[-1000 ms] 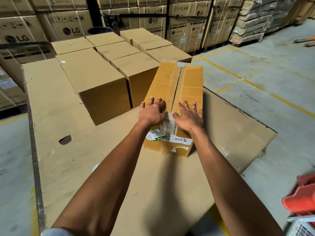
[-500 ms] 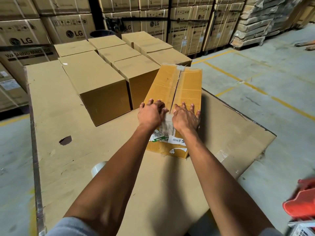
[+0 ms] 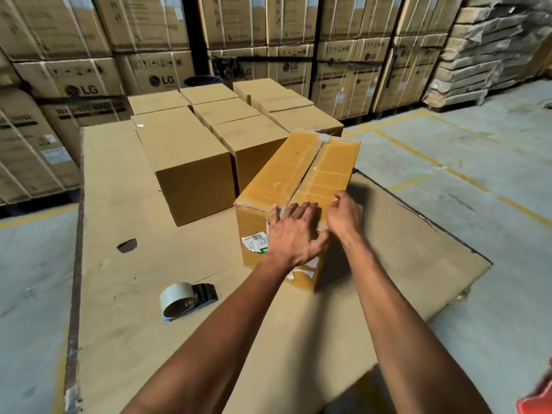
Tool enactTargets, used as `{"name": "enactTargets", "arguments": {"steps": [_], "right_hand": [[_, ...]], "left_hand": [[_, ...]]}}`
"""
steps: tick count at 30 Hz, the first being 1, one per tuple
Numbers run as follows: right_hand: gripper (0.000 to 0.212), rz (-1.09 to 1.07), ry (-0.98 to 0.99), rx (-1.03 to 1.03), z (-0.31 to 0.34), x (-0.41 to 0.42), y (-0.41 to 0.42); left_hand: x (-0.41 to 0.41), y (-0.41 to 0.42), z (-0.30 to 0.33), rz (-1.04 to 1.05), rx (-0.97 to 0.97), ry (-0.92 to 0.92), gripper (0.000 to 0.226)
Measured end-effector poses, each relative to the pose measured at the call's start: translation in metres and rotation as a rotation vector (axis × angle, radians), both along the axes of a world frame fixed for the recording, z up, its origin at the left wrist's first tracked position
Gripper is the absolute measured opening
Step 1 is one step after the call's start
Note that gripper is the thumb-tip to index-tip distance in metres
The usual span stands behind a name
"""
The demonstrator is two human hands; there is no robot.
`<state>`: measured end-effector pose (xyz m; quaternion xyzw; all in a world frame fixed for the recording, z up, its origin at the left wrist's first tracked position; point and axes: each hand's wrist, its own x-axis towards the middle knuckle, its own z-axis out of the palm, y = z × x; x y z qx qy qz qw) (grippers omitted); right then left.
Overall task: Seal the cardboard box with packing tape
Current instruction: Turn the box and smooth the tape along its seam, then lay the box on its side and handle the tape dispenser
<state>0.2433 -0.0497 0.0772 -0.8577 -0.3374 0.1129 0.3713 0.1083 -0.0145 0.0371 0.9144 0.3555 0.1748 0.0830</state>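
Observation:
A long yellow-brown cardboard box [image 3: 301,171] lies on a cardboard-covered table, its top seam covered with clear tape. My left hand [image 3: 294,234] lies flat with spread fingers over the box's near top edge and front face, above a white label. At the near right corner of the top, my right hand [image 3: 343,215] rests with its fingers curled against the edge. A roll of clear packing tape on a blue dispenser [image 3: 186,298] lies on the table to the left, apart from both hands.
Several plain closed cartons [image 3: 185,156] stand behind and left of the box. The cardboard sheet on the table [image 3: 125,324] has a small hole at the left. Stacked LG cartons [image 3: 80,82] line the back. Concrete floor with yellow lines lies to the right.
The view has shifted and the tape dispenser now shows. My left hand slid down over the box's near edge; my right hand moved to the right corner and curled its fingers.

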Motion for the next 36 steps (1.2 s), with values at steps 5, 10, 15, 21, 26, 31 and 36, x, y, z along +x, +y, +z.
{"name": "enactTargets", "arguments": {"steps": [5,10,15,21,26,31,36], "right_hand": [[0.038,0.255,-0.12,0.086,0.003,0.007,0.009],[0.079,0.629,-0.412,-0.187,-0.009,0.036,0.036],[0.082,0.555,-0.538,-0.289,-0.035,0.074,0.056],[0.069,0.628,-0.653,-0.16,-0.057,0.108,0.083],[0.08,0.6,-0.686,-0.132,-0.062,0.1,0.109],[0.081,0.598,-0.711,-0.122,-0.064,0.094,0.139],[0.079,0.612,-0.734,-0.124,-0.062,0.085,0.165]], "left_hand": [[-0.003,0.015,0.004,0.085,0.039,0.086,0.072],[-0.016,0.029,0.0,0.183,0.072,0.11,0.054],[-0.014,0.024,-0.006,0.281,0.096,0.19,0.075],[-0.012,0.031,-0.019,0.428,0.158,0.215,0.092],[-0.01,0.052,-0.022,0.523,0.156,0.199,0.095],[-0.011,0.084,-0.029,0.599,0.164,0.189,0.095],[-0.005,0.115,-0.027,0.675,0.127,0.175,0.088]]}}
